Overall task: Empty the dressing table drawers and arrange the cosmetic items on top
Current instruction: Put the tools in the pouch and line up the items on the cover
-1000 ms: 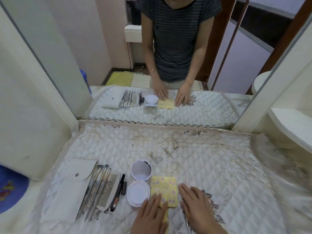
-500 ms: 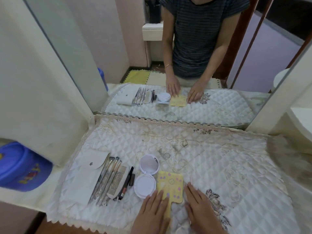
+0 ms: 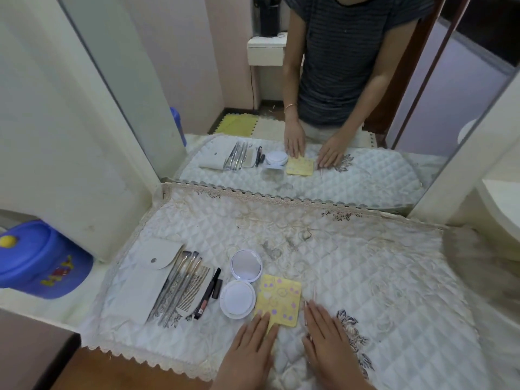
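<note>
On the quilted white cloth of the dressing table lie, from left to right, a white snap pouch, several metal brushes, a comb, a black pencil, an open round white compact and a yellow dotted card. My left hand lies flat, fingertips on the card's near edge. My right hand lies flat just right of the card, beside thin pale sticks. Neither hand grips anything.
A large mirror stands behind the table and reflects a person and the items. A blue plastic tub sits low at the left. A white side shelf is at the right. The brown table edge shows at the bottom left.
The view has swung left and down, bringing the blue tub into sight. Both hands have slid slightly toward me, staying flat by the yellow card.
</note>
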Motion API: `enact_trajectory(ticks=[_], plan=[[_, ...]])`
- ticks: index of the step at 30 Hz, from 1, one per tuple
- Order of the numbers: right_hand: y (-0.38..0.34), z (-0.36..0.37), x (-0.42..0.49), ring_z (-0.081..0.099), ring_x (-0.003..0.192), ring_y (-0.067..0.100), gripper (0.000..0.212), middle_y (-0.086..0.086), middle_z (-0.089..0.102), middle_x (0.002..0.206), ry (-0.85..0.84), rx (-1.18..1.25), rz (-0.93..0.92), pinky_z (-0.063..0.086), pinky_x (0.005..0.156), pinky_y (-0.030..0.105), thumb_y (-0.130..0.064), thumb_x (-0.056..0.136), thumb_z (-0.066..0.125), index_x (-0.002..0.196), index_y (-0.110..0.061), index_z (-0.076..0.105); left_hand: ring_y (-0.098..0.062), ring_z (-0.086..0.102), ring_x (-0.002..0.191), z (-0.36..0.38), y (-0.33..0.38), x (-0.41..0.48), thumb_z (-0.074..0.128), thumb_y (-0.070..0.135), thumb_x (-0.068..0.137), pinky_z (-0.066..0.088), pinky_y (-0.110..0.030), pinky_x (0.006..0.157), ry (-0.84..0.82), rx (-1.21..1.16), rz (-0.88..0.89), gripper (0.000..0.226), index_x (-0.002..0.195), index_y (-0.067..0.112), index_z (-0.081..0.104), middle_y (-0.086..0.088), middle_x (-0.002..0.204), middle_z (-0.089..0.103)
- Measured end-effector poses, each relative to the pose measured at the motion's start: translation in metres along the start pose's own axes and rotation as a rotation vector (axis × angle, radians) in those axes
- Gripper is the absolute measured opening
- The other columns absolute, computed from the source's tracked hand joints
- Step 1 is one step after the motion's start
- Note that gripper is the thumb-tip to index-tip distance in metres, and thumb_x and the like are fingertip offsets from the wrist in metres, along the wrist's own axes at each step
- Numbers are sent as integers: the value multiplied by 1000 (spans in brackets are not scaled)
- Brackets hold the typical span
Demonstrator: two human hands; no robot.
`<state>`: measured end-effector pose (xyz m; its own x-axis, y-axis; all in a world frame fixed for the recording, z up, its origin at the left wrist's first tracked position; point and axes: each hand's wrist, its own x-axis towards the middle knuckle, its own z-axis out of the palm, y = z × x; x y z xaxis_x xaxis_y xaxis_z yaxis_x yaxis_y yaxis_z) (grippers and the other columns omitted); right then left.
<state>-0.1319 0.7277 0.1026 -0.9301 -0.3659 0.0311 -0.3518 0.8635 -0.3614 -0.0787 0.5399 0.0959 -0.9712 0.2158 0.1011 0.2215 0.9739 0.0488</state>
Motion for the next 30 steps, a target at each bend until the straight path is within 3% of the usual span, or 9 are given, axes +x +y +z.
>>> enact_trajectory(ticks=[3,8,11,15,18,20,23,28,30], plan=[[3,6,-6,-10,142,-1,54,-15,-13,155,65,-12,-24,-7,115,22,-41,95,4,146,-24,-2,-14,-6,145,-3,-8,-1,12,40,93,5,-24,113,-2,-68,-80,50,128,20,42,2,158,-8],[-8,11,-3,-11,141,-2,52,-15,-14,155,109,-59,26,-8,115,26,-37,96,3,146,-24,-4,-17,-11,145,-4,-49,2,27,36,91,-4,-25,115,129,-50,-157,48,131,12,39,-6,158,-1],[-18,19,0,-12,141,-3,52,-19,-15,154,144,-51,99,-9,115,26,-39,95,2,145,-28,-4,-22,0,146,17,-68,6,14,38,94,13,-33,113,239,-37,-69,50,130,13,38,-3,158,-7],[-31,31,9,-15,142,3,50,-15,-18,154,200,-157,175,-4,116,31,-34,96,-2,145,-28,-7,-31,64,102,24,-71,7,22,26,88,37,-35,87,382,-27,16,40,115,17,50,-14,131,55],[-42,28,18,-16,141,3,50,-15,-18,154,192,-148,266,42,97,32,-27,90,18,139,-33,21,-28,63,90,20,-71,12,26,20,80,40,-33,79,319,-67,20,37,105,22,54,-4,91,76],[-47,29,14,-16,141,-1,41,-21,-16,153,160,-125,326,28,103,28,-35,93,15,129,-30,34,-27,60,88,19,-76,16,26,20,77,48,-35,74,209,-128,45,37,101,22,54,-3,87,77],[-57,25,6,-14,141,0,50,-20,-1,155,94,-121,390,-1,111,18,-50,93,6,139,-36,22,-25,72,75,11,-82,21,18,22,83,58,-33,61,-14,-231,69,38,102,22,52,-2,87,77],[-75,36,11,-13,142,3,65,-17,-13,155,204,-200,286,-3,113,23,-68,84,7,142,-40,3,-28,70,74,1,-88,35,20,16,80,55,-30,62,-212,-356,-17,38,98,23,52,-2,82,77],[-73,49,10,-11,142,3,71,-17,-13,155,355,-245,213,-5,115,25,-71,81,8,144,-38,-1,-24,72,66,-7,-96,46,23,15,83,56,-26,56,-149,-390,1,32,96,23,51,-1,78,77]])
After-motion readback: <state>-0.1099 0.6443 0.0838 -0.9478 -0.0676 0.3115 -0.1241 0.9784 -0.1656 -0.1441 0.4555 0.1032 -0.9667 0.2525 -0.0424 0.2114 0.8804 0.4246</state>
